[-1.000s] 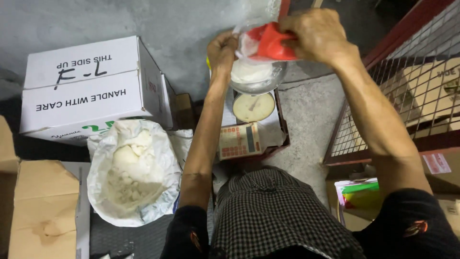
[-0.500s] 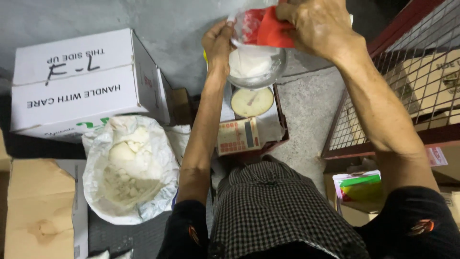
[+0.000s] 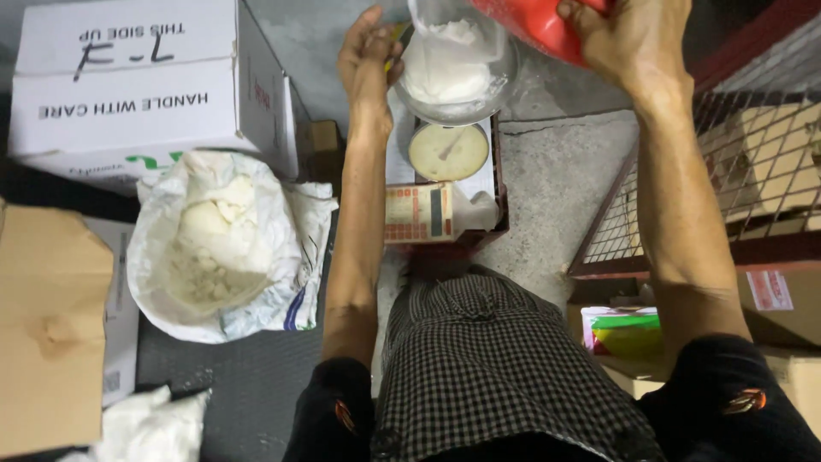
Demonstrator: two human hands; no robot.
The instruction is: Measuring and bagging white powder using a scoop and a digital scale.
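My right hand [image 3: 629, 38] grips a red scoop [image 3: 534, 26] tilted over a clear plastic bag of white powder [image 3: 449, 60]. That bag rests in a metal bowl [image 3: 496, 90] on a small dial scale [image 3: 449, 152]. At the bag's left edge my left hand [image 3: 368, 56] pinches the plastic. An open white sack [image 3: 218, 248] with lumpy white powder lies on the floor to the left.
A large white cardboard box [image 3: 137, 81] stands at the upper left. A brown carton [image 3: 47, 325] lies at the left edge. A wire cage [image 3: 744, 162] with boxes is on the right. A small green and yellow box [image 3: 620, 329] sits by my right knee.
The view has shifted so bag and scoop sit higher in frame. The red scoop has tilted further over the bag; my left hand stays on the bag's rim.
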